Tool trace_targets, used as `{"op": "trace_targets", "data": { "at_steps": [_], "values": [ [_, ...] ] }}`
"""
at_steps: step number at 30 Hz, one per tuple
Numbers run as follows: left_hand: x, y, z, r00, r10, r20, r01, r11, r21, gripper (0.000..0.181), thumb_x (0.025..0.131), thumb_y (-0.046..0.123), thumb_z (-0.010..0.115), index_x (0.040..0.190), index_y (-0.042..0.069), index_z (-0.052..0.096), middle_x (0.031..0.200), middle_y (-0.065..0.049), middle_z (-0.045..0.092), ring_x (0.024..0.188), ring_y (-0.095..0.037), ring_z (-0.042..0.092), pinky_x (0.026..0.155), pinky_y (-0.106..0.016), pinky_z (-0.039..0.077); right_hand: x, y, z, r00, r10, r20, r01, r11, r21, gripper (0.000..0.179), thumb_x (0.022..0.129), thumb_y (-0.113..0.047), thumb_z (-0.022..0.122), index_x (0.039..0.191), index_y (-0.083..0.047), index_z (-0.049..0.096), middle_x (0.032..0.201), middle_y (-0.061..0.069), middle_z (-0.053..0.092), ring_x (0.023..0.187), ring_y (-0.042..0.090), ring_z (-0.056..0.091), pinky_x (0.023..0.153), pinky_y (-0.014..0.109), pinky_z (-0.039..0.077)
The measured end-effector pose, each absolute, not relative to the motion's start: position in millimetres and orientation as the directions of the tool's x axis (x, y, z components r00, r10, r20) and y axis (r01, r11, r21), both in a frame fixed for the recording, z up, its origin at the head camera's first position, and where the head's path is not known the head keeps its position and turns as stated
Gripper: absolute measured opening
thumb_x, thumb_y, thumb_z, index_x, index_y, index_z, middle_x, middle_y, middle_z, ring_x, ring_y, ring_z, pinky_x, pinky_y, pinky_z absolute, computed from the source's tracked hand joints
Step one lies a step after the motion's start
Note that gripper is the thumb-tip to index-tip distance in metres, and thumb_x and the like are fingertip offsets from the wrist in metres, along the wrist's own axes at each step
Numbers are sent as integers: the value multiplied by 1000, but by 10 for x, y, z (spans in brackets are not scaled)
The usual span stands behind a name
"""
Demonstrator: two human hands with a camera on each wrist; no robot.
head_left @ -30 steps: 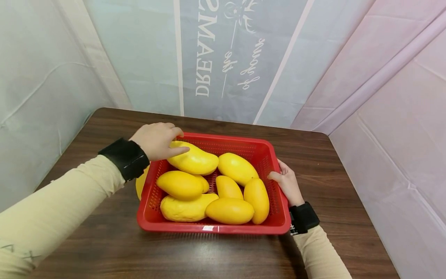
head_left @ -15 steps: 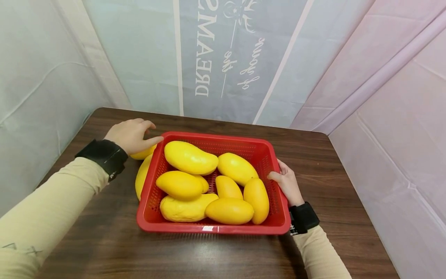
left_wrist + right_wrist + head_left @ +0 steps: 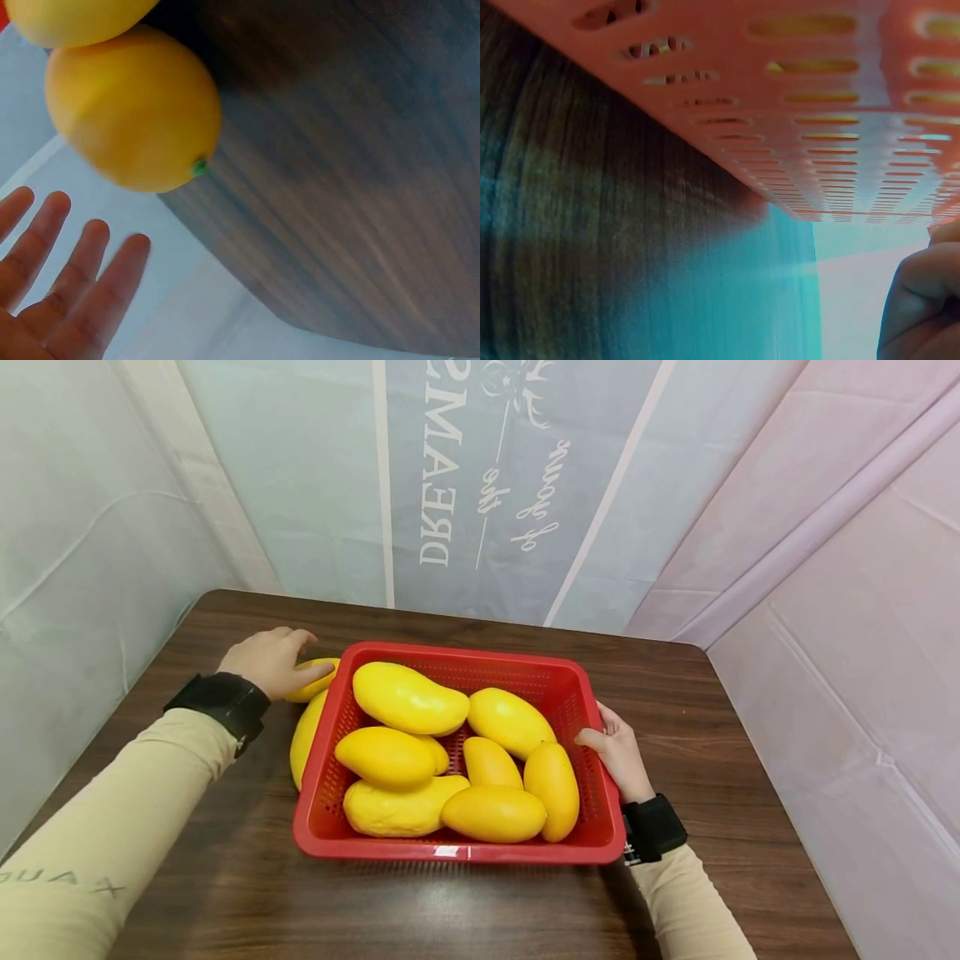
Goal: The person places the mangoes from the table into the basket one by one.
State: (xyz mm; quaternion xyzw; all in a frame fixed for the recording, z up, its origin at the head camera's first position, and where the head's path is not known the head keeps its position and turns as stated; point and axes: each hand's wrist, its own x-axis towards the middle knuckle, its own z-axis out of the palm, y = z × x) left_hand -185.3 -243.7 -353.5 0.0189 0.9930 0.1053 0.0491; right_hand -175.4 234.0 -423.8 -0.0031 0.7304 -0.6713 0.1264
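A red plastic basket (image 3: 457, 852) on the table holds several yellow mangoes, a large one (image 3: 408, 697) in its far left corner. My right hand (image 3: 618, 756) grips the basket's right rim, thumb over the edge; in the right wrist view its curled fingers (image 3: 922, 300) show beside the slotted wall. Outside the basket's left wall lie two more mangoes, a far one (image 3: 313, 681) and a nearer one (image 3: 306, 739) partly hidden by the rim. Over the far one hovers my left hand (image 3: 266, 662), its fingers extended. The left wrist view shows these fingers apart from a green-tipped mango (image 3: 135, 112).
The dark wooden table (image 3: 712, 793) has rounded far corners. Behind it hangs a printed cloth backdrop (image 3: 487, 527), with pale cloth walls on the left and right (image 3: 847, 610).
My left hand has moved left, from the large mango in the basket's corner to the mango outside the left wall. The right hand and the basket stay in place.
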Motion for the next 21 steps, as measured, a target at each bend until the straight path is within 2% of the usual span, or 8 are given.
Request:
{"op": "trace_targets", "data": {
  "at_steps": [8,21],
  "values": [
    [-1877,-2456,-3662,-991,11,-134,-22,970,243,83,90,63,54,140,-3,46,135,-34,50,117,-51,52,95,-69,46,-1746,2337,-4232,-969,-167,-182,168,94,-981,61,94,-7,53,152,-10,34,139,17,53,103,16,67,84,36,61],
    [-1884,-2451,-3789,-981,5,-196,-49,961,271,80,93,56,49,146,-2,37,139,-35,46,120,-51,49,100,-69,43,-1734,2326,-4228,-971,-153,-181,169,87,-982,63,92,-6,53,152,-10,35,143,22,50,102,13,67,84,33,61]
  ]
}}
